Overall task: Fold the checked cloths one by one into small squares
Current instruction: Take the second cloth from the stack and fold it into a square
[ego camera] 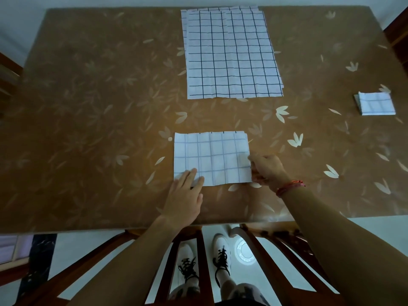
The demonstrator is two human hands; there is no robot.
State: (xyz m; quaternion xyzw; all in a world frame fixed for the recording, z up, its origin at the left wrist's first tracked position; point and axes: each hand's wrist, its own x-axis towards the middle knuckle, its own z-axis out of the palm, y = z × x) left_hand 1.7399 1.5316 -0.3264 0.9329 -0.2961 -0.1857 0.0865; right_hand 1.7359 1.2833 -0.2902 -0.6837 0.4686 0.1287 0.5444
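While the glossy brown leaf-print table (pixel 88 107) spreads wide, flat checked cloths (pixel 231 54) stack at 12 o'clock; a half-folded cloth (pixel 212 157) lies centre — left hand (pixel 185 195) flat on its 7 o'clock corner, right hand (pixel 267 171) pinching its 3 o'clock edge. One folded square (pixel 376 104) sits at 3 o'clock.

The left hand (pixel 185 195) covers the 7 o'clock corner of the folded cloth (pixel 212 159), and the right hand (pixel 267 171) hides its fingertips at the cloth's 3 o'clock edge. Can't count layers in the flat pile (pixel 231 54) at 12 or the little stack (pixel 376 104) at 3.
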